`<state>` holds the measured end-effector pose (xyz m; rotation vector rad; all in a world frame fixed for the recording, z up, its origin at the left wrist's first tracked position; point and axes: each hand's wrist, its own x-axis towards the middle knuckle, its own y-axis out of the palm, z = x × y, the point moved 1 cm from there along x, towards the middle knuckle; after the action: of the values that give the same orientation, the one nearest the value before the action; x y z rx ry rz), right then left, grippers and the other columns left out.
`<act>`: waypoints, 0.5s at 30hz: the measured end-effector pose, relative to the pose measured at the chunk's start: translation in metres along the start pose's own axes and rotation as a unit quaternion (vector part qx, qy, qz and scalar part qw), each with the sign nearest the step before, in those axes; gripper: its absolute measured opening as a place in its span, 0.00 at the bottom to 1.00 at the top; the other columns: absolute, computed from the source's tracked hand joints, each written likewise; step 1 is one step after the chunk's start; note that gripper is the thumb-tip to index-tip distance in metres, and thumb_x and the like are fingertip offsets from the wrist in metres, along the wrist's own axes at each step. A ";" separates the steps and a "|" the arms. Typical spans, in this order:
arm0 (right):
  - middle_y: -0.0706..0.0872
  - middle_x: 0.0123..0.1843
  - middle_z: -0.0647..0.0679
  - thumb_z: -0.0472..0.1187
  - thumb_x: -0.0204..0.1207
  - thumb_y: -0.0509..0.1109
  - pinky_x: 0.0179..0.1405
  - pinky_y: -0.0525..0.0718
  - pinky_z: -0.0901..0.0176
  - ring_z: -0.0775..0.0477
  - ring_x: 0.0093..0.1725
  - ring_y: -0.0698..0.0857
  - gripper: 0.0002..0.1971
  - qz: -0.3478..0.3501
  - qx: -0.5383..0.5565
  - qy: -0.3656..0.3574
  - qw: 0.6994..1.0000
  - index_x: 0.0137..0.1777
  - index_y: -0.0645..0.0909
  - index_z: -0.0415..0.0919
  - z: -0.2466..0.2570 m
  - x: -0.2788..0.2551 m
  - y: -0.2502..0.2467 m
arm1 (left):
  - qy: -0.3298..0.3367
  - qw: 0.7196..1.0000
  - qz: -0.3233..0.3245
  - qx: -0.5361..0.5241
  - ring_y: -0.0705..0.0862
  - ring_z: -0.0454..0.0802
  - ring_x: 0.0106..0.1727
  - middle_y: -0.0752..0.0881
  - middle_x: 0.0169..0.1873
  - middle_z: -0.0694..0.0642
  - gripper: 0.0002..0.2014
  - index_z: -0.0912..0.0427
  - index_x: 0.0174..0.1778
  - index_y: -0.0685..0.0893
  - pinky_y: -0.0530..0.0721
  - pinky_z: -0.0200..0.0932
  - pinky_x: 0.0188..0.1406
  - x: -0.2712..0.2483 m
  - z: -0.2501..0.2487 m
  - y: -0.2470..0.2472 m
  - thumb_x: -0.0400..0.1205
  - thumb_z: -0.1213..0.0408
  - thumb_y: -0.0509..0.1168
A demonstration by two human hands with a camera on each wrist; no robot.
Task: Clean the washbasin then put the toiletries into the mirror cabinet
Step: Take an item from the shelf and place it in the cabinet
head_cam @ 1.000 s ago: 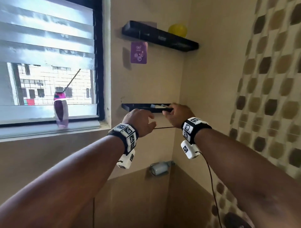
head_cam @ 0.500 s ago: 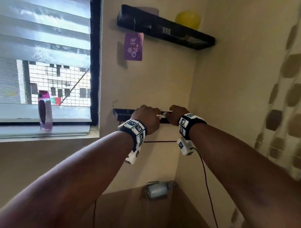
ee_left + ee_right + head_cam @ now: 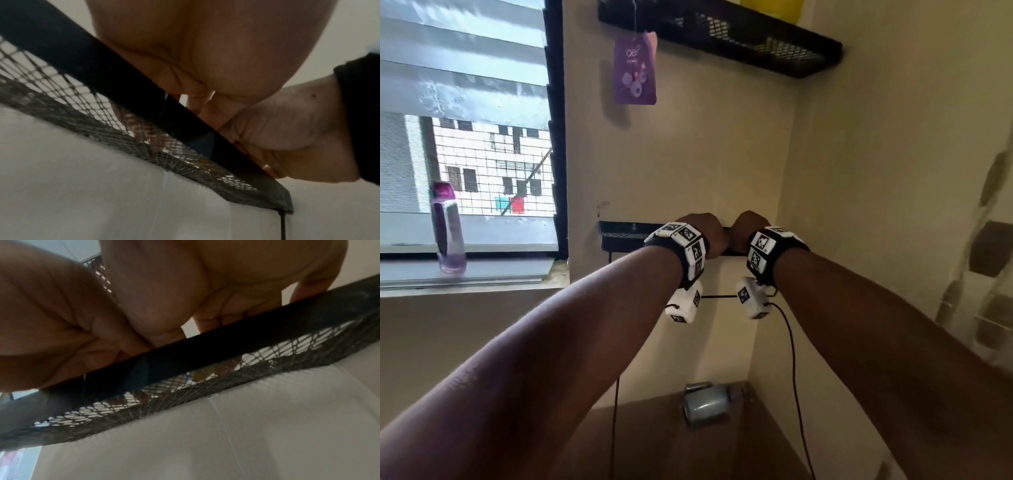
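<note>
A black mesh wall shelf [image 3: 619, 236] hangs beside the window, at about hand height. My left hand [image 3: 702, 229] and right hand [image 3: 746, 226] sit side by side on its front rail, almost touching. From below, the left hand's [image 3: 205, 48] fingers go over the rail [image 3: 102, 73] into the shelf. My right hand [image 3: 205, 280] reaches over the rail [image 3: 246, 337] the same way. A blurred red, white and yellow item [image 3: 198, 375] shows through the mesh floor. The rail hides both sets of fingertips, so any grip is unseen.
A second black mesh shelf [image 3: 739, 37] with a yellow object [image 3: 770, 5] hangs higher up, with a purple air-freshener card [image 3: 635, 72] dangling from it. A purple bottle [image 3: 446, 229] stands on the window sill. A grey wall fitting [image 3: 705, 404] sits below the hands, near the room corner.
My left hand rose from below the shelf to its rail, beside the right hand. The white item that showed between the hands is now hidden. The head view has drawn closer.
</note>
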<state>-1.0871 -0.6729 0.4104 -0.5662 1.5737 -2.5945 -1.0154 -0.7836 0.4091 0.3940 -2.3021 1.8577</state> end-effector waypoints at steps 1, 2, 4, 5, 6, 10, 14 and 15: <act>0.88 0.59 0.35 0.51 0.79 0.73 0.43 0.75 0.56 0.36 0.57 0.87 0.21 -0.003 -0.012 -0.001 1.000 0.56 0.85 0.30 0.002 -0.002 0.000 | 0.002 1.000 -0.007 -0.006 0.84 0.61 0.51 0.88 0.60 0.61 0.19 0.56 0.55 0.85 0.81 0.47 0.51 0.001 0.000 0.000 0.83 0.46 0.58; 0.87 0.62 0.35 0.48 0.80 0.71 0.45 0.75 0.56 0.36 0.60 0.86 0.19 -0.008 -0.020 0.000 1.000 0.60 0.84 0.31 0.000 -0.003 0.001 | 0.005 1.000 -0.023 -0.015 0.85 0.61 0.57 0.87 0.64 0.60 0.20 0.54 0.61 0.85 0.82 0.47 0.56 0.003 0.001 0.000 0.83 0.45 0.59; 0.85 0.65 0.37 0.43 0.80 0.69 0.47 0.74 0.57 0.36 0.64 0.84 0.17 -0.024 -0.014 -0.007 1.000 0.64 0.83 0.35 -0.001 -0.007 0.001 | 0.019 0.995 -0.073 -0.064 0.82 0.56 0.71 0.81 0.76 0.51 0.24 0.48 0.73 0.79 0.79 0.44 0.67 0.002 0.004 -0.001 0.80 0.49 0.64; 0.85 0.64 0.37 0.42 0.80 0.68 0.48 0.74 0.58 0.36 0.64 0.84 0.14 -0.028 -0.016 -0.016 0.999 0.60 0.84 0.36 0.000 -0.010 0.000 | 0.031 0.990 -0.100 -0.095 0.81 0.54 0.73 0.79 0.77 0.48 0.25 0.45 0.75 0.77 0.78 0.41 0.66 -0.001 0.005 -0.002 0.80 0.53 0.66; 0.86 0.62 0.37 0.43 0.81 0.67 0.47 0.74 0.58 0.36 0.63 0.85 0.10 -0.026 -0.020 -0.027 0.999 0.51 0.85 0.36 0.001 -0.011 -0.001 | 0.043 0.984 -0.129 -0.117 0.82 0.54 0.71 0.81 0.76 0.48 0.25 0.43 0.74 0.77 0.77 0.39 0.61 -0.004 0.004 -0.005 0.80 0.56 0.67; 0.89 0.51 0.36 0.42 0.80 0.66 0.42 0.72 0.58 0.37 0.51 0.86 0.15 -0.063 0.022 -0.049 0.997 0.32 0.77 0.39 0.011 -0.031 -0.015 | 0.104 0.964 -0.197 -0.146 0.84 0.60 0.64 0.85 0.64 0.57 0.24 0.44 0.73 0.77 0.71 0.41 0.52 -0.018 -0.006 -0.014 0.80 0.61 0.67; 0.89 0.43 0.41 0.41 0.77 0.66 0.41 0.79 0.56 0.40 0.44 0.87 0.10 -0.131 0.153 -0.027 0.979 0.37 0.85 0.41 0.006 -0.062 -0.025 | 0.157 0.940 -0.220 -0.210 0.84 0.61 0.59 0.85 0.61 0.59 0.31 0.47 0.77 0.72 0.79 0.48 0.51 -0.048 -0.010 -0.016 0.77 0.67 0.67; 0.90 0.41 0.44 0.42 0.74 0.67 0.44 0.85 0.53 0.41 0.43 0.88 0.09 -0.139 0.180 -0.015 0.974 0.37 0.86 0.43 0.001 -0.074 -0.024 | 0.175 0.933 -0.214 -0.232 0.84 0.61 0.59 0.85 0.61 0.59 0.34 0.48 0.79 0.71 0.82 0.50 0.52 -0.061 -0.011 -0.013 0.75 0.69 0.67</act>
<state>-1.0143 -0.6454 0.4107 -0.8334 1.0341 -2.9547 -0.9541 -0.7687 0.4068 0.4113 -2.1009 1.0433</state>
